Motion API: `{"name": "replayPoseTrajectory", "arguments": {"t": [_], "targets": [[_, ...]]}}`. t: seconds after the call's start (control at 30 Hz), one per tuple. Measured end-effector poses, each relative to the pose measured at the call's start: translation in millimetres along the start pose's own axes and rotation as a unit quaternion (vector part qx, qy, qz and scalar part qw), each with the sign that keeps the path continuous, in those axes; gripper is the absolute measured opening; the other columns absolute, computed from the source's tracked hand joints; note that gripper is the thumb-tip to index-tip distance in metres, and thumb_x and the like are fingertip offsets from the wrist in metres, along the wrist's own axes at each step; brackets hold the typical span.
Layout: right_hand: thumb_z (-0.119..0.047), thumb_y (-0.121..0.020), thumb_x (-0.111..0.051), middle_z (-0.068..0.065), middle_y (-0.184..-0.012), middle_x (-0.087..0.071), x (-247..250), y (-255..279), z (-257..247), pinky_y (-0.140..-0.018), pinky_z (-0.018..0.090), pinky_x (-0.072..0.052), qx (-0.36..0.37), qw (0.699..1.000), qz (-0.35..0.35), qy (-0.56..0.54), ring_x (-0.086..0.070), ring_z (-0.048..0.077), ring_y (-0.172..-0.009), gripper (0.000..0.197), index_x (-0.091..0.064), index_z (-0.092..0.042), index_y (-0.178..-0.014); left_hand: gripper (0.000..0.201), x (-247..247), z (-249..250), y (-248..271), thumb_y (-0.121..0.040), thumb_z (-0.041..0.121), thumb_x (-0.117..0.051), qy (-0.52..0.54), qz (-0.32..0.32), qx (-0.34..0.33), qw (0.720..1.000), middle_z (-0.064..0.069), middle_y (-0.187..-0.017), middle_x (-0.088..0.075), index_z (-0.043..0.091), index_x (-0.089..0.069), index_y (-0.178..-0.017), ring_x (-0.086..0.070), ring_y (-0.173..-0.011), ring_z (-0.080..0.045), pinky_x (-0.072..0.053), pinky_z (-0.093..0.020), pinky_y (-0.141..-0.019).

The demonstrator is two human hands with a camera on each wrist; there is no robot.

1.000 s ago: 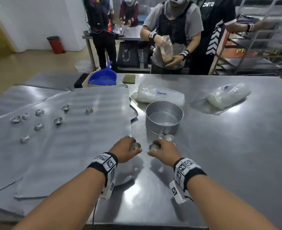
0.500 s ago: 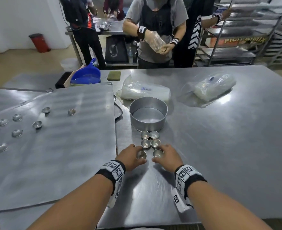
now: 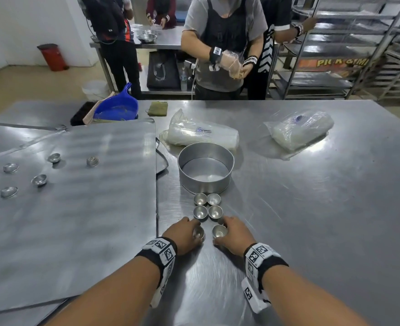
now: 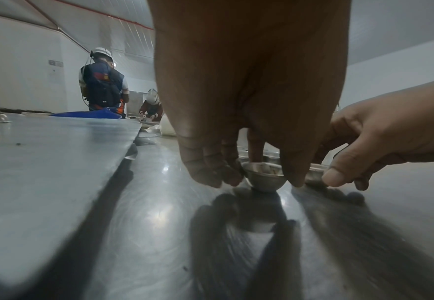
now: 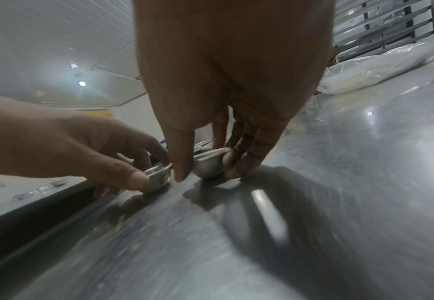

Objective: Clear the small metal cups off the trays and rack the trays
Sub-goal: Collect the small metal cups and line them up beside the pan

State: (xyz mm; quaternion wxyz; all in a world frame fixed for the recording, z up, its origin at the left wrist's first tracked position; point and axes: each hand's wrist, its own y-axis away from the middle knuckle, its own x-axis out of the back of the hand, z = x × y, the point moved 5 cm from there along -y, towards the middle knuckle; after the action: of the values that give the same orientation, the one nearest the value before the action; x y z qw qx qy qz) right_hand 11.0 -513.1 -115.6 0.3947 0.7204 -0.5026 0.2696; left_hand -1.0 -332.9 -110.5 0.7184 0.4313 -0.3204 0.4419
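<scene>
On the steel table [image 3: 312,220], the left hand [image 3: 183,235] pinches a small round metal cup [image 3: 198,232] between thumb and curled fingers; the right hand [image 3: 235,235] pinches a second small metal cup [image 3: 218,231] likewise. Both wrist views show the cups' bases touching the tabletop. Only the head view shows four more cups [image 3: 207,205] just beyond, beside a round aluminium pan [image 3: 206,170], and loose cups [image 3: 39,180] on the flat grey tray [image 3: 76,220].

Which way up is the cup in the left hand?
Upright. The cup stands on the table, rim up, pinched by the left hand.
</scene>
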Motion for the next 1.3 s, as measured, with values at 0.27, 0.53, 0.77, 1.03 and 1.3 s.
{"name": "replayPoseTrajectory", "arguments": {"t": [0.27,0.53,0.77,1.03,1.3], "targets": [[-0.039,-0.067,-0.086,-0.003,-0.12,-0.055,0,-5,5,-0.092,0.028,-0.045,0.002,0.999,0.007,-0.043,-0.056,0.017,-0.109,0.07,-0.052,-0.028,-0.127,0.052,0,0,-7,-0.086,0.047,-0.065,0.025,0.036,-0.001,0.999,0.0,-0.111,-0.052,0.034,-0.044,-0.132,-0.059,-0.101,-0.022,-0.046,-0.031,-0.083],[-0.051,-0.061,-0.083,-0.007,-0.111,-0.061,2,-2,10,-0.084,0.03,-0.049,-0.027,0.997,0.055,-0.051,-0.06,0.014,-0.099,0.06,-0.052,-0.03,-0.107,0.052,8,-4,-4,-0.079,0.047,-0.073,0.061,0.077,0.017,0.995,0.004,-0.114,-0.058,0.025,-0.053,-0.121,-0.058,-0.101,-0.017,-0.042,-0.029,-0.081],[-0.045,-0.065,-0.082,-0.006,-0.109,-0.062,2,-3,6,-0.085,0.031,-0.05,-0.01,0.997,0.059,-0.056,-0.06,0.014,-0.097,0.054,-0.057,-0.027,-0.109,0.046,7,-5,-6,-0.078,0.046,-0.072,0.06,0.077,0.007,0.995,0.003,-0.113,-0.062,0.026,-0.057,-0.118,-0.059,-0.1,-0.016,-0.047,-0.031,-0.084],[-0.041,-0.067,-0.08,-0.01,-0.106,-0.061,1,-3,3,-0.082,0.029,-0.048,0.007,0.997,0.056,-0.045,-0.059,0.012,-0.094,0.049,-0.058,-0.029,-0.109,0.042,7,-4,-8,-0.08,0.046,-0.071,0.056,0.082,-0.007,0.995,0.002,-0.111,-0.062,0.027,-0.058,-0.115,-0.059,-0.098,-0.017,-0.046,-0.031,-0.083],[-0.038,-0.07,-0.08,-0.009,-0.107,-0.062,1,-4,0,-0.084,0.03,-0.05,0.012,0.998,0.059,-0.033,-0.059,0.013,-0.095,0.048,-0.059,-0.027,-0.112,0.041,6,-5,-11,-0.079,0.05,-0.067,0.051,0.081,-0.011,0.995,0.003,-0.108,-0.063,0.029,-0.059,-0.113,-0.06,-0.095,-0.016,-0.049,-0.034,-0.083]]}}
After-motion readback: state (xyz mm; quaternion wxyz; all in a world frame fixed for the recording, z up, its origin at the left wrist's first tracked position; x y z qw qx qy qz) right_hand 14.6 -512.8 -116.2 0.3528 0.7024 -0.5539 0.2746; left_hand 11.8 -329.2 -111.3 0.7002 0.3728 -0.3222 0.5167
